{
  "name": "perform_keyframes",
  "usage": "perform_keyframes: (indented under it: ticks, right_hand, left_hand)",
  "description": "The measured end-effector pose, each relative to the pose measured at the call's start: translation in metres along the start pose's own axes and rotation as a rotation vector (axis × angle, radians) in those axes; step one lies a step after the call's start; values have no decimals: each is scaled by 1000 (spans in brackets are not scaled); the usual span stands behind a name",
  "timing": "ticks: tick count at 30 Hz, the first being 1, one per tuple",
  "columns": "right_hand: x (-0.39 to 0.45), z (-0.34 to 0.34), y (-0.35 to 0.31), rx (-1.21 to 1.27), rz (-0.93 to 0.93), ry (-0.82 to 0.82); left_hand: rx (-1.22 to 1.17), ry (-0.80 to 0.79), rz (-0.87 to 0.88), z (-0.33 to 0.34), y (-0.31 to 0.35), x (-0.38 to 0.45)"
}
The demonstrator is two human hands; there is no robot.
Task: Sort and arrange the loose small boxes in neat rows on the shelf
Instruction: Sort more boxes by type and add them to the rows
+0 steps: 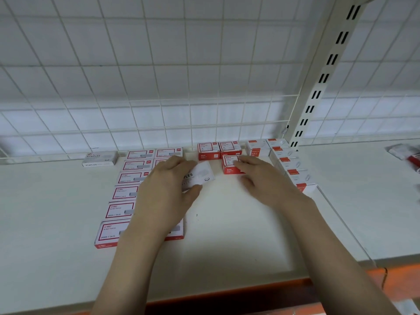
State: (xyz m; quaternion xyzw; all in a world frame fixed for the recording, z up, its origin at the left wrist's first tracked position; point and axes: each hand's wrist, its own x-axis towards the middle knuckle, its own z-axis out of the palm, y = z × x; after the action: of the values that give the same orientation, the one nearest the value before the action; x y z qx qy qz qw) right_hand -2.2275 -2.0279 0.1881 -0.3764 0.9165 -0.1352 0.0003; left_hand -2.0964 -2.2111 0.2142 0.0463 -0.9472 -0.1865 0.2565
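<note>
On the white shelf (pixel 227 223), my left hand (pixel 163 189) grips a white staples box (pixel 201 175) between thumb and fingers, tilted, near the middle. My right hand (pixel 261 178) rests its fingertips on a red box (pixel 230 164) that sits just in front of two red boxes (pixel 218 150) at the back. Two columns of white boxes with red frames (pixel 127 194) run front to back on the left, partly hidden under my left arm. A second white staples box (pixel 100 158) lies alone at the back left.
A row of white boxes with red tabs (pixel 291 164) runs along the shelf's right edge beside the slotted upright post (pixel 318 83). A wire grid panel (pixel 159 87) backs the shelf. Some packets (pixel 404 153) lie on the neighbouring shelf at far right.
</note>
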Motion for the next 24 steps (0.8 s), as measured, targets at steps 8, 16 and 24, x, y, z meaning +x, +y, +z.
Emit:
perform_keyframes:
  ticks: [8, 16, 24]
  right_hand:
    - [8, -3, -1, -29, 7, -45]
    - [1, -5, -4, -4, -3, 10]
    - [-15, -13, -41, 73, -108, 82]
  left_hand:
    - [-21, -19, 0, -1, -4, -6]
    - [-32, -25, -23, -6, 0, -23]
    - [-43, -9, -97, -15, -7, -46]
